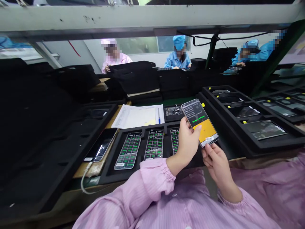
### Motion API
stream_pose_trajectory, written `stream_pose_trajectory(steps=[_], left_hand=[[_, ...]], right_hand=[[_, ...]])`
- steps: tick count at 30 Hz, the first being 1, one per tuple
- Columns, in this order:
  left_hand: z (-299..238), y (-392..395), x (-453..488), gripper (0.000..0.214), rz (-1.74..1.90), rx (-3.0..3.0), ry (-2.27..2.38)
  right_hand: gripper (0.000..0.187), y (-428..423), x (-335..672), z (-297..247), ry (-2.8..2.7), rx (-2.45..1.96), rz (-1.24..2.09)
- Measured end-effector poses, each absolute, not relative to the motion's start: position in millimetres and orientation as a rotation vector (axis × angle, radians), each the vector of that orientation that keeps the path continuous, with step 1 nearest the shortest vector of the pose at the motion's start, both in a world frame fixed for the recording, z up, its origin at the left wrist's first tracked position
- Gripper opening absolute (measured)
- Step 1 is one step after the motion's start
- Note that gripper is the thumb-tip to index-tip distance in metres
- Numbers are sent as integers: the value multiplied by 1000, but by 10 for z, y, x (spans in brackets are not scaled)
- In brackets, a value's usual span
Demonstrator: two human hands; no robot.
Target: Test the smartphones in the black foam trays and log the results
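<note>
A smartphone is tilted up before me, its lit screen dark with text above and orange below. My left hand is closed around its left side, thumb over the screen. At the phone's bottom edge, my right hand has thumb and fingers pinched together; whatever lies behind them is hidden. Under my left arm, a black foam tray holds several phones with green-marked grids, including one phone at its left and another phone beside it. My left hand partly covers a third phone.
A dark phone with a white cable lies left. Papers and a blue pen lie behind the tray. Foam trays with phones stand right; black trays are stacked behind. Co-workers sit beyond, under a beam.
</note>
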State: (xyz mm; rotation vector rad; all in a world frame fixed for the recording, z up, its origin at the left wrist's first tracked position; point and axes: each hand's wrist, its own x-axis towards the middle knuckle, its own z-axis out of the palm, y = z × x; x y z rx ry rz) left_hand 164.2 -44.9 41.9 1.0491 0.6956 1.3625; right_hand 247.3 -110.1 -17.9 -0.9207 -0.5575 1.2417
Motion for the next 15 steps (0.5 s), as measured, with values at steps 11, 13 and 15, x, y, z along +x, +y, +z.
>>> stream_pose_trajectory(steps=[11, 13, 15], left_hand=[[498, -288, 1481, 39, 1504, 998, 788], [442, -152, 1427, 42, 1413, 1014, 938], [314, -70, 1431, 49, 1264, 1039, 1048]], right_hand=[[37, -1106, 2530, -217, -765, -961, 890], [35, -1116, 2575, -216, -706, -928, 799], [36, -1099, 2637, -204, -612, -883, 749]])
